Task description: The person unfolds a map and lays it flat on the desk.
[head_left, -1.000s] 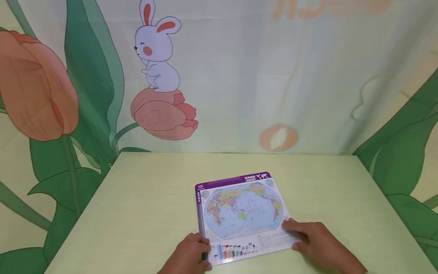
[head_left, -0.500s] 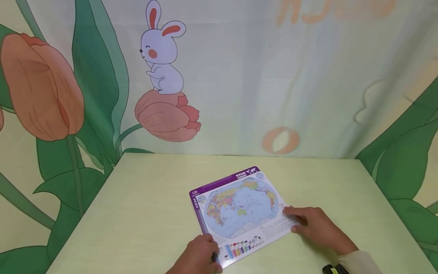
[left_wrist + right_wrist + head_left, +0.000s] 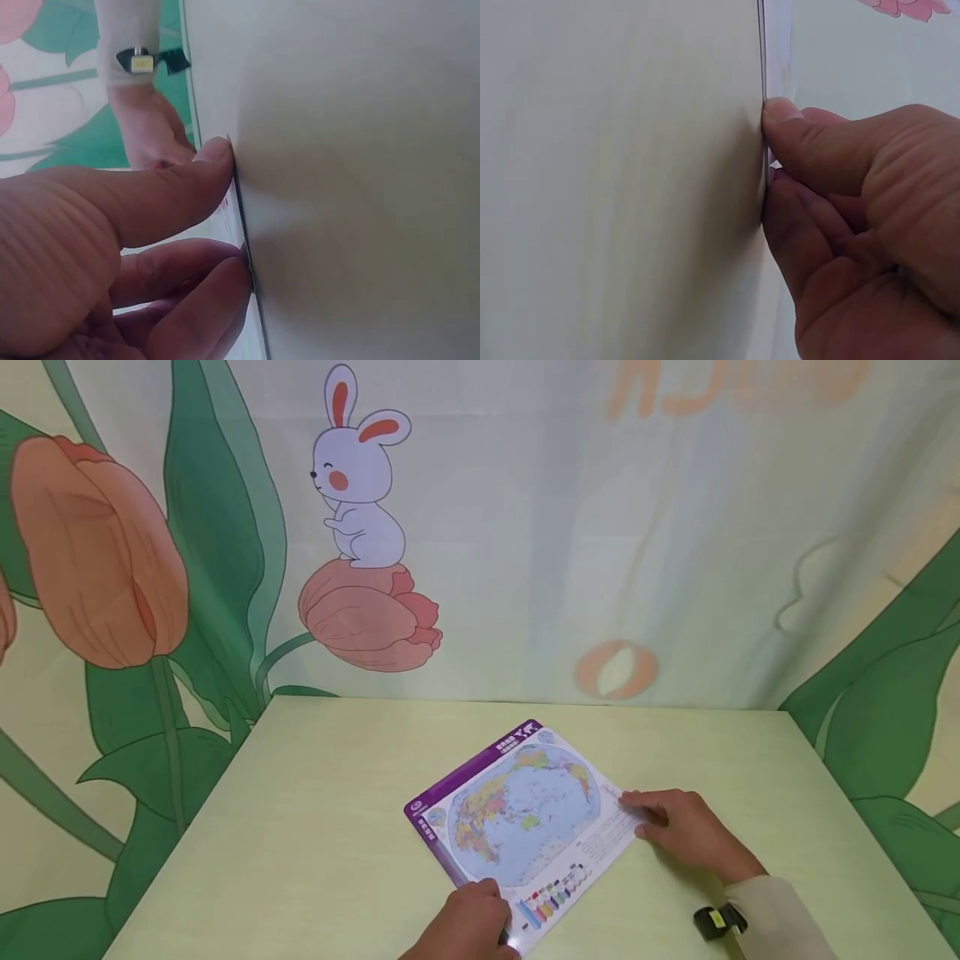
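A thin world map board lies turned at a slant on the table, its purple title strip toward the far left and a row of little coloured columns along its near edge. My left hand grips the near left corner with curled fingers and thumb. At the right corner, my right hand holds the edge between fingertips and thumb. Up close in the left wrist view, the left thumb and fingers meet the board's thin edge. In the right wrist view the right thumb and curled fingers touch that edge.
The pale yellow table stretches around the board. Behind it hangs a curtain printed with a rabbit, tulips and leaves. A black strap device sits at the right wrist, by a light sleeve.
The map board has turned counterclockwise on the table, its right side going farther away. My right hand has moved away from me with it; my left hand has shifted right and nearer.
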The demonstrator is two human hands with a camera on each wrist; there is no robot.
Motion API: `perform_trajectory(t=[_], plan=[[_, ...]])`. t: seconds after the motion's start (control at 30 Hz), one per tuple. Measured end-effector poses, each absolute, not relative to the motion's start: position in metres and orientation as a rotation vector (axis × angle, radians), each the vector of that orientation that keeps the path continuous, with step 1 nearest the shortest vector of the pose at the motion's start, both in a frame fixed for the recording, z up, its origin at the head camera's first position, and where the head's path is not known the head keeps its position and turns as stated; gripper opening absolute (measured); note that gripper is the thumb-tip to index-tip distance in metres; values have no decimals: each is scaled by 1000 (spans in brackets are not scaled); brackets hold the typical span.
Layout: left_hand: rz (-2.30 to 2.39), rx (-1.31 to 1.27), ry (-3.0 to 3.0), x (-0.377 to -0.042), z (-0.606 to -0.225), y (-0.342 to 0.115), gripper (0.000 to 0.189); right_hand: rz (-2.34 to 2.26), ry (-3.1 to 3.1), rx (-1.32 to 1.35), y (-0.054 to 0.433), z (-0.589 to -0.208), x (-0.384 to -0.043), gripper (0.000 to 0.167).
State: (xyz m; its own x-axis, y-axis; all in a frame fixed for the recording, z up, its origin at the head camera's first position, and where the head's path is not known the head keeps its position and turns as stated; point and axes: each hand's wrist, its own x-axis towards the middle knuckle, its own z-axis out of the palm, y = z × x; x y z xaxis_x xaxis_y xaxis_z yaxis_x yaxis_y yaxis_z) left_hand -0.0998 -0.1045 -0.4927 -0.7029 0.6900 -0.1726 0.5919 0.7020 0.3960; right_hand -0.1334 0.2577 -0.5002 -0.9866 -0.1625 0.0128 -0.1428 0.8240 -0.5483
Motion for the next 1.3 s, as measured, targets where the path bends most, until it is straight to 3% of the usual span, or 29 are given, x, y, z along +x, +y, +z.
perform_trajectory(t=[0.17,0.63,0.83,0.93,1.03,1.3], plan=[[432,1150,2598,-95,-496,-89,23,-857,2999,-248,260,-503,-144,43],[567,988,2517,-93,-494,-78,22,-822,3011,-220,257,-504,-152,41],[656,1022,2453,-101,-503,-90,26,-784,3088,-170,240,-499,-139,39],[730,911,2428,-104,-495,-97,31,-767,3104,-154,227,-493,-128,41],[797,828,2454,-107,-490,-106,32,-746,3110,-179,212,-488,-115,45],[966,905,2612,-127,-497,-140,30,-762,2979,-112,162,-474,-84,62]])
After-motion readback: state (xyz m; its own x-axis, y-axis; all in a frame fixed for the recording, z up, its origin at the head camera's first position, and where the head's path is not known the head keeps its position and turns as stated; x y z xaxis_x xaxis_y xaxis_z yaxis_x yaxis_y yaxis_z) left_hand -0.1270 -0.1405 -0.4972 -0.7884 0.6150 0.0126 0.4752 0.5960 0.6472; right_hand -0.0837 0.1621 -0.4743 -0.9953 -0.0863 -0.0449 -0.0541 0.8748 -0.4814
